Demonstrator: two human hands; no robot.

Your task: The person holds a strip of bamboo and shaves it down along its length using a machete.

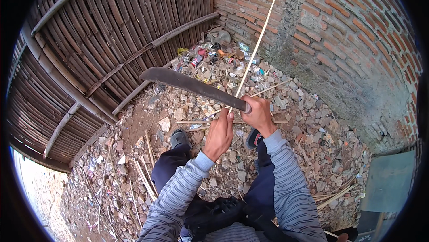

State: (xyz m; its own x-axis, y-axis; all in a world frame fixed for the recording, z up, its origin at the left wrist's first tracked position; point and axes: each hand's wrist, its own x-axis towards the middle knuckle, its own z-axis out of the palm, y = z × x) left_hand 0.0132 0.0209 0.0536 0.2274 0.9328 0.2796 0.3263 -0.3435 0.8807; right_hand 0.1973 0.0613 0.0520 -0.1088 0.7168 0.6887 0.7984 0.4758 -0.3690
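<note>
Across the centre, right-hand (258,111) fingers clamp the machete (187,84) at its handle end; left-hand (219,132) fingers pinch a pale bamboo strip (257,45) rising toward upper centre, seemingly already split narrow; what remains cannot be told.

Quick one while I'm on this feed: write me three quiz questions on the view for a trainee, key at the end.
1. Multiple choice: which hand grips the machete? A, left; B, right; C, both.
2. True or false: the machete's tip points toward the person's right.
3. Fill the gap: in the picture, the far end of the thin pale strip shows against the ____ wall.

Key:
1. B; the right hand grips it, while the left hand holds the strip near its lower end.
2. False; it points left.
3. Brick.
</note>
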